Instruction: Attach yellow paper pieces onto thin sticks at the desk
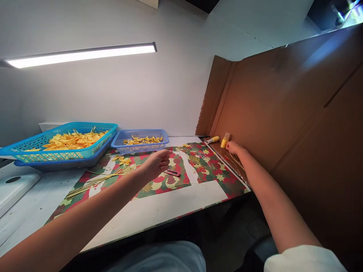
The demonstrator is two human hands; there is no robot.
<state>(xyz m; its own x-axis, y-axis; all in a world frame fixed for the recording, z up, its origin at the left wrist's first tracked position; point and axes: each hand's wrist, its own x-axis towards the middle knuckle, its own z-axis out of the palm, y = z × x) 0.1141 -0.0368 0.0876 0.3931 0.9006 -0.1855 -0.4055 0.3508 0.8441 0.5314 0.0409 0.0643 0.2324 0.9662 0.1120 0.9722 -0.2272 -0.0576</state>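
Note:
My left hand (157, 163) is held above the patterned sheet, its fingers curled into a closed pinch. Whatever may be in that pinch is too small to make out. At the right edge of the table my right hand (235, 148) is also closed, beside a small clear-topped bottle with yellow contents (224, 142). Thin golden-brown strands (235, 161) run just below this hand; I cannot tell whether the fingers grip them. A pink-and-dark flat tool (172, 172) lies close to my left hand.
A turquoise basket (56, 154) holds yellow petal-like pieces; a smaller blue basket (138, 148) holds more. Gold stems (95, 184) and yellow pieces (122, 161) lie on the patterned sheet (159, 189). A yellow-and-white roll (213, 139) lies by the tall cardboard wall (283, 98).

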